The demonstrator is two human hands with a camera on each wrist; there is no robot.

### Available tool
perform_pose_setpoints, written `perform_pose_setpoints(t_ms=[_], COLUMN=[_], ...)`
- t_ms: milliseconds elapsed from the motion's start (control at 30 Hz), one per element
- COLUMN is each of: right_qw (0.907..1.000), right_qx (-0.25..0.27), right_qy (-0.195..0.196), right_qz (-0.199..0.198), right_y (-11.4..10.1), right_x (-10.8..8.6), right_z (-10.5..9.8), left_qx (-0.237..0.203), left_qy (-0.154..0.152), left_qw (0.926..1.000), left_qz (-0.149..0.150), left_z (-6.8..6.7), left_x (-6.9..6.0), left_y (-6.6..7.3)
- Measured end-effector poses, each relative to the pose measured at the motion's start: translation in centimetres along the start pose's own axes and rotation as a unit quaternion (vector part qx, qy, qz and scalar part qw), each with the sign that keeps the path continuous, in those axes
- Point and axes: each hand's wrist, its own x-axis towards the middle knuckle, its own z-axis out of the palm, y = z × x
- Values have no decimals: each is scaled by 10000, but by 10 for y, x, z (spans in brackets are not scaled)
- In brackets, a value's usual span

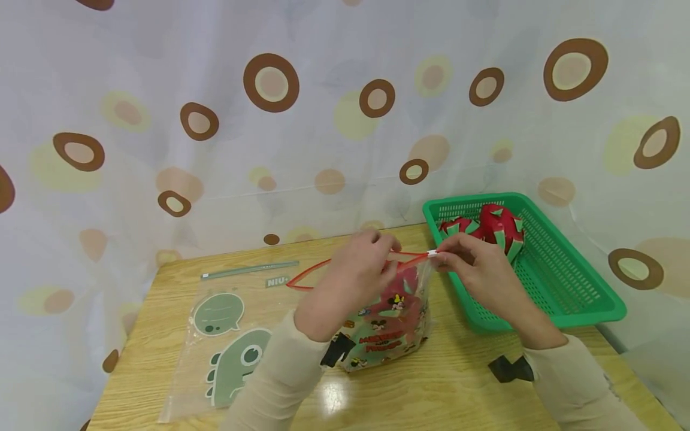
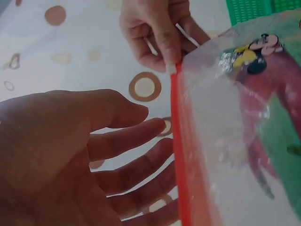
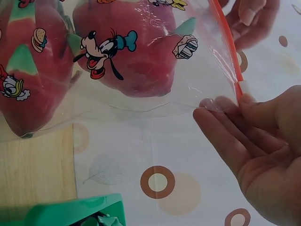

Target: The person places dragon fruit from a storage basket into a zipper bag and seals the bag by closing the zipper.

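Observation:
A clear slider bag (image 1: 385, 341) with a red zip edge and cartoon prints stands on the table, with dragon fruits (image 3: 127, 52) inside. Its mouth gapes toward the left end in the head view. My right hand (image 1: 480, 269) pinches the white slider (image 1: 432, 254) at the bag's right corner between thumb and fingers. Over the bag's top edge is my left hand (image 1: 356, 269). In the left wrist view its fingers are spread and loosely extended, their tips at the red zip edge (image 2: 178, 141); whether they press on it I cannot tell.
A green basket (image 1: 566, 293) with dragon fruits (image 1: 498, 224) in it stands at the right, behind my right hand. Flat on the left of the wooden table (image 1: 388, 401) lies another clear slider bag (image 1: 242, 359) with a green dinosaur print. A patterned curtain (image 1: 323, 143) hangs behind.

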Motion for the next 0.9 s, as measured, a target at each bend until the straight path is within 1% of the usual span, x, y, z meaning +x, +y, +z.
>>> perform_pose_setpoints(t_ms=[67,167,233,333,433,500,567,633,733,900], right_qw=[9999,9996,9990,9975,9954,9944,9936,9931,9924,9914], right_qx=[35,94,109,102,91,73,34,-11,-53,-109], right_qy=[67,183,285,438,566,602,637,660,702,756], right_qz=[-76,-199,-327,-550,-766,-864,-929,-972,-1012,-1063], right_y=[1,1,1,2,3,3,2,2,2,2], right_x=[0,1,2,3,3,4,4,4,4,4], right_z=[1,3,4,7,9,11,12,13,15,16], left_qx=[167,428,643,790,808,844,913,940,951,789], left_qy=[236,560,714,720,487,301,181,177,257,383], left_qw=[9989,9951,9921,9904,9915,9926,9929,9933,9935,9949], left_qz=[358,690,813,882,898,823,737,654,576,495], left_z=[5,12,15,19,22,23,24,25,28,31], left_x=[4,8,10,15,17,18,19,20,20,21], left_y=[3,8,10,12,14,15,15,15,15,15])
